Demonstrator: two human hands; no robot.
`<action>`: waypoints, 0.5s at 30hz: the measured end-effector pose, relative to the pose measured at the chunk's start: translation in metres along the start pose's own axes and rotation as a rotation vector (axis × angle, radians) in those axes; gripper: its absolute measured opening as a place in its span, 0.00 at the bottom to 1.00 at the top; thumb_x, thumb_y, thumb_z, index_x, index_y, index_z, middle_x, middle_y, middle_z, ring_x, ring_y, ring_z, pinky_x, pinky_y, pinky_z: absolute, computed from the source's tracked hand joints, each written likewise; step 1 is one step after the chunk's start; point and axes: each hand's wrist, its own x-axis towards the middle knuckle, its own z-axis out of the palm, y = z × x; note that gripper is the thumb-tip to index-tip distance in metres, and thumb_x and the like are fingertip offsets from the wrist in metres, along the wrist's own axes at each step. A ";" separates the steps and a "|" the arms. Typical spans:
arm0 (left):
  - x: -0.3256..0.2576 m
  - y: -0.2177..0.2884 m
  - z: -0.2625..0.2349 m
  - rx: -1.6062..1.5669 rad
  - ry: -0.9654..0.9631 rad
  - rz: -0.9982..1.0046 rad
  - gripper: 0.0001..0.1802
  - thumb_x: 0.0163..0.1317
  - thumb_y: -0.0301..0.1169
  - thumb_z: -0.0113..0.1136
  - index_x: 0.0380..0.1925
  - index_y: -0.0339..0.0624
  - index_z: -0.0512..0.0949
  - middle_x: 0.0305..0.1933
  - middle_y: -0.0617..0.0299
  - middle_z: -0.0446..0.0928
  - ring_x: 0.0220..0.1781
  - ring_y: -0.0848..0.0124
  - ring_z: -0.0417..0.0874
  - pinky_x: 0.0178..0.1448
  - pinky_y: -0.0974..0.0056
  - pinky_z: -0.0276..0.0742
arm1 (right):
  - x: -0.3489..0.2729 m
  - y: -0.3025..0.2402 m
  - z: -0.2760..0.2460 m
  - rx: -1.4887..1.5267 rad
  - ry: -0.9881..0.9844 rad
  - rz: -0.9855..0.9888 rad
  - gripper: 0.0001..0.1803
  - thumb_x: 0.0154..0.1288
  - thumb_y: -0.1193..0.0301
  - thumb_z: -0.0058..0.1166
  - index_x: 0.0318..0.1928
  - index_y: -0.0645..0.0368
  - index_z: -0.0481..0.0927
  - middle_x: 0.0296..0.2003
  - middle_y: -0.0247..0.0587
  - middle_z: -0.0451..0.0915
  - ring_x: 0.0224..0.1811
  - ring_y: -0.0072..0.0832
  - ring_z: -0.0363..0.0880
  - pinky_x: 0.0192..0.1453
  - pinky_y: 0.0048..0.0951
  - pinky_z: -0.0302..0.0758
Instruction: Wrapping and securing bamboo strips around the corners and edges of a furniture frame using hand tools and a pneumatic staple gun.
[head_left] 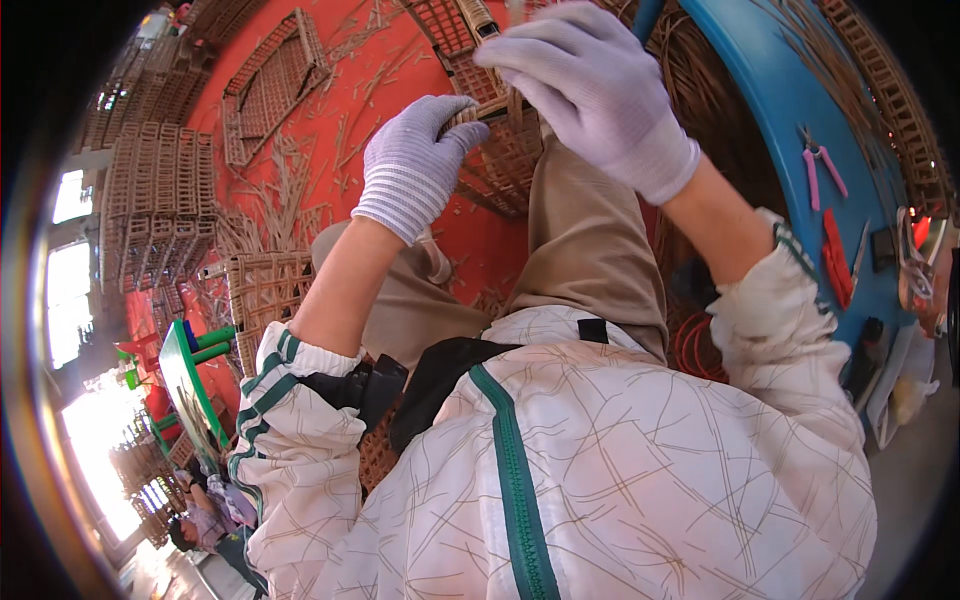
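Note:
A brown woven basket [503,165] with an open lattice stands tilted between my knees, its rim near the top of the view. My left hand [415,165], in a striped white glove, has its fingers and thumb wrapped round that rim. Just right of it and higher, my right hand [600,100], gloved too, is raised over the basket's edge. Its fingers are curled and pressed together; their tips are slightly blurred, and what they hold is hidden.
Loose strips [285,195] litter the red floor [385,95]. Another lattice basket [275,90] lies at far left, near stacked baskets [160,200]. Pink-handled pliers [822,165] and a red-handled tool [836,255] rest on the blue table [780,110]. A green stool [185,375] and a person [205,530] are lower left.

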 end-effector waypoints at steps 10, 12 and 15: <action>-0.003 0.003 -0.001 0.109 0.044 0.065 0.19 0.62 0.45 0.64 0.48 0.48 0.83 0.42 0.57 0.83 0.47 0.52 0.83 0.52 0.50 0.77 | 0.049 0.025 0.020 -0.029 -0.607 -0.345 0.04 0.59 0.68 0.55 0.33 0.51 0.82 0.26 0.34 0.79 0.39 0.30 0.78 0.52 0.32 0.70; -0.006 0.002 -0.004 0.137 0.061 0.078 0.19 0.62 0.45 0.64 0.47 0.48 0.83 0.42 0.56 0.83 0.46 0.51 0.83 0.53 0.50 0.77 | 0.042 0.020 0.013 0.051 -0.575 -0.367 0.05 0.62 0.69 0.55 0.33 0.54 0.82 0.25 0.36 0.79 0.35 0.30 0.80 0.47 0.31 0.73; -0.007 0.003 -0.005 0.135 0.081 0.115 0.18 0.61 0.45 0.64 0.47 0.48 0.83 0.42 0.57 0.83 0.46 0.52 0.83 0.52 0.51 0.77 | 0.008 0.005 -0.005 0.011 -0.496 -0.288 0.17 0.59 0.74 0.58 0.50 0.51 0.83 0.32 0.36 0.79 0.37 0.33 0.79 0.46 0.33 0.78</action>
